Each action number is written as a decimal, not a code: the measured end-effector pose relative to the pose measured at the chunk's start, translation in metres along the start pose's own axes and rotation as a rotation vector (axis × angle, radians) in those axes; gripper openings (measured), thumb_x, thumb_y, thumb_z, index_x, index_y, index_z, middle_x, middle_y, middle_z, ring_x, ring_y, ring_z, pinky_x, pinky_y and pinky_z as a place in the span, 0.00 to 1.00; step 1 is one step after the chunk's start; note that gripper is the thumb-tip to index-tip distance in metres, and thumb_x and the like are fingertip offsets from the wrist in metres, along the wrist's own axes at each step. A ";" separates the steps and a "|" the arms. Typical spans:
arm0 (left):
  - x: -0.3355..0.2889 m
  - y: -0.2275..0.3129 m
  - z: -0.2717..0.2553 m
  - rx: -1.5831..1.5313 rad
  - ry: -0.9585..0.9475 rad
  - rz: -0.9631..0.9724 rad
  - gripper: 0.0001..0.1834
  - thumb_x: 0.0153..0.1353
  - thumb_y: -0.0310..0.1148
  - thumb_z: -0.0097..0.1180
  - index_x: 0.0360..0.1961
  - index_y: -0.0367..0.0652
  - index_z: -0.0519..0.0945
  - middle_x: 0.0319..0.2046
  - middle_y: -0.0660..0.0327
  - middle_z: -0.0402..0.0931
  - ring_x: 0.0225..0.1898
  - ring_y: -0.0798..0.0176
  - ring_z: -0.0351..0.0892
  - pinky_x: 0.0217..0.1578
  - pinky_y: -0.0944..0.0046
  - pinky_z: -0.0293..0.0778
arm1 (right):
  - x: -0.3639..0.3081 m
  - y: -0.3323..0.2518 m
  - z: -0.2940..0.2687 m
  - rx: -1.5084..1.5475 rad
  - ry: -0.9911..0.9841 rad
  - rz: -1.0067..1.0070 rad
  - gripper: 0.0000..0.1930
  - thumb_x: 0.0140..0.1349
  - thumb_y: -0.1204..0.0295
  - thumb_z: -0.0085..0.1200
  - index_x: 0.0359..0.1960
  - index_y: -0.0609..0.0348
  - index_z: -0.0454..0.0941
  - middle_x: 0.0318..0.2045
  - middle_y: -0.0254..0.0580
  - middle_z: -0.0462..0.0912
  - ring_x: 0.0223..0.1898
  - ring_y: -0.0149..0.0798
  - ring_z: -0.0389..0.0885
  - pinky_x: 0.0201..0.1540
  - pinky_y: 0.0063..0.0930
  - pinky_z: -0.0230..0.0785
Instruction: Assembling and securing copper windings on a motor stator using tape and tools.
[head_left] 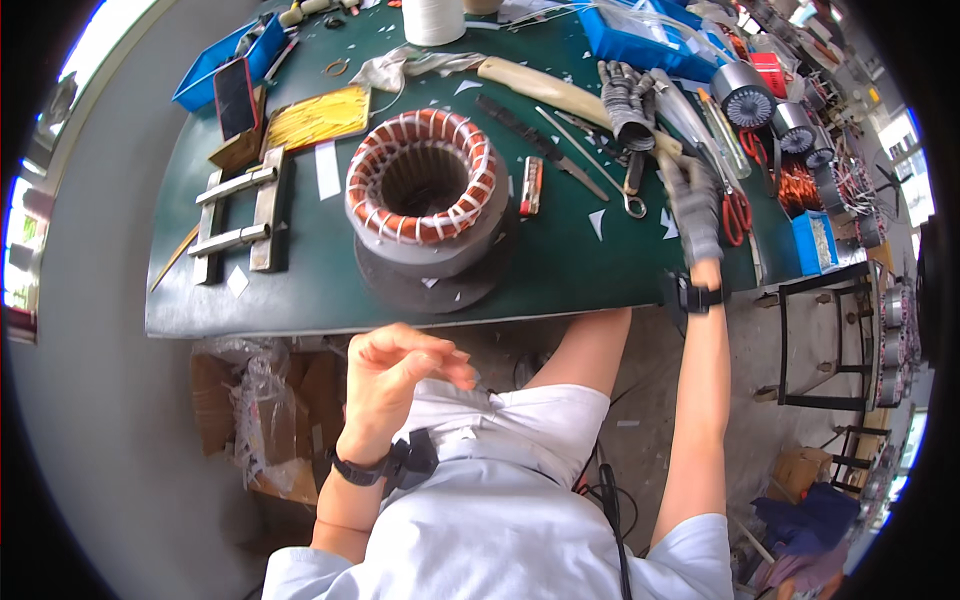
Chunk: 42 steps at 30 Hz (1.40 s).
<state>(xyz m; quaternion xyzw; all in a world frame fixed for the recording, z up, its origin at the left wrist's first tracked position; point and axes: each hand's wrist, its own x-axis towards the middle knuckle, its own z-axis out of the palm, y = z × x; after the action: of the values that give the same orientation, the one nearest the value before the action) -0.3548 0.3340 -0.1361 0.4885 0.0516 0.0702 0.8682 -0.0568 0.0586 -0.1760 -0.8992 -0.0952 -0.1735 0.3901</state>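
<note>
Thin, grey and ribbed, a work glove covers my right hand (692, 205), which reaches across the right part of the bench. Its fingertips close at the cuff of another grey glove (628, 115); the exact grip is partly hidden. My left hand (400, 368) is bare and hovers in front of the bench edge, fingers loosely bent, nothing visible in it. Beyond it a motor stator (425, 232) with copper windings laced in white stands on a round dark base (425, 290). Red-handled scissors (736, 215) lie beside my right hand.
A metal frame (265, 240), a phone (235, 98) and a tray of yellow strips (318, 115) sit left. A beige wooden paddle (545, 92), dark file (570, 170) and ring-ended rod (632, 203) lie right of the stator. Blue bins (625, 38) line the back.
</note>
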 end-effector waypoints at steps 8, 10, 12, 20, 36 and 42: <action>-0.006 0.025 0.018 0.096 0.151 0.117 0.10 0.65 0.22 0.39 0.47 0.35 0.64 0.26 0.54 0.76 0.27 0.64 0.77 0.37 0.61 0.76 | 0.052 -0.074 0.064 0.851 -0.023 -0.084 0.04 0.61 0.69 0.52 0.35 0.52 0.73 0.25 0.31 0.75 0.28 0.26 0.75 0.32 0.21 0.68; 0.001 0.019 0.019 0.181 0.195 0.293 0.14 0.64 0.22 0.38 0.51 0.36 0.61 0.32 0.52 0.74 0.31 0.63 0.76 0.39 0.60 0.76 | 0.002 -0.154 0.044 0.925 -0.129 -0.345 0.05 0.62 0.70 0.51 0.37 0.56 0.74 0.31 0.35 0.78 0.33 0.29 0.77 0.38 0.24 0.71; 0.010 0.020 0.018 0.230 0.194 0.545 0.18 0.58 0.18 0.36 0.51 0.35 0.62 0.44 0.52 0.68 0.43 0.62 0.71 0.44 0.56 0.73 | -0.050 -0.192 0.026 0.557 -0.121 -0.667 0.07 0.63 0.69 0.48 0.33 0.59 0.69 0.32 0.39 0.75 0.32 0.28 0.72 0.38 0.21 0.67; -0.015 0.032 -0.010 0.554 0.273 0.404 0.10 0.64 0.20 0.39 0.40 0.32 0.74 0.39 0.50 0.78 0.30 0.64 0.79 0.39 0.68 0.71 | -0.049 -0.084 0.048 0.483 0.054 -0.056 0.15 0.54 0.68 0.60 0.40 0.60 0.72 0.29 0.38 0.77 0.30 0.39 0.76 0.38 0.28 0.69; 0.022 0.021 0.042 0.785 -0.065 0.603 0.31 0.41 0.35 0.71 0.43 0.36 0.67 0.40 0.55 0.67 0.38 0.58 0.71 0.40 0.62 0.70 | -0.133 -0.184 -0.025 0.268 -0.206 -0.912 0.14 0.54 0.71 0.56 0.43 0.57 0.74 0.38 0.43 0.77 0.42 0.50 0.74 0.50 0.43 0.66; 0.029 -0.015 0.054 0.852 -0.169 0.477 0.16 0.46 0.22 0.65 0.28 0.38 0.67 0.33 0.57 0.72 0.29 0.57 0.74 0.27 0.64 0.71 | -0.186 -0.143 -0.039 0.221 -0.058 -0.401 0.10 0.53 0.68 0.58 0.35 0.55 0.73 0.34 0.40 0.75 0.42 0.43 0.72 0.48 0.34 0.64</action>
<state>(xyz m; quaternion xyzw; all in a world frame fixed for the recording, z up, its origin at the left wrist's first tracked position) -0.3171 0.2860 -0.1222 0.8023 -0.1081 0.1999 0.5520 -0.2815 0.1201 -0.1271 -0.8187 -0.3014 -0.2102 0.4412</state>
